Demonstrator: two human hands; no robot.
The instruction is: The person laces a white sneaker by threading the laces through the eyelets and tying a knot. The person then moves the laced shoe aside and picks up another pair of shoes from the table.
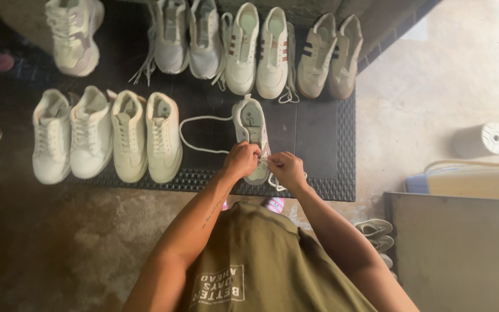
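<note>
A single white sneaker lies on the black rubber mat, toe toward me. Both my hands are on its laces near the toe end. My left hand pinches the white shoelace, which loops out to the left across the mat. My right hand grips another part of the same lace just right of the shoe. The front of the sneaker is hidden under my fingers.
Two pairs of white sneakers stand in a row at the left of the mat. More pairs line its far edge. A white roll lies on the concrete floor at right. A grey box sits at the lower right beside some shoes.
</note>
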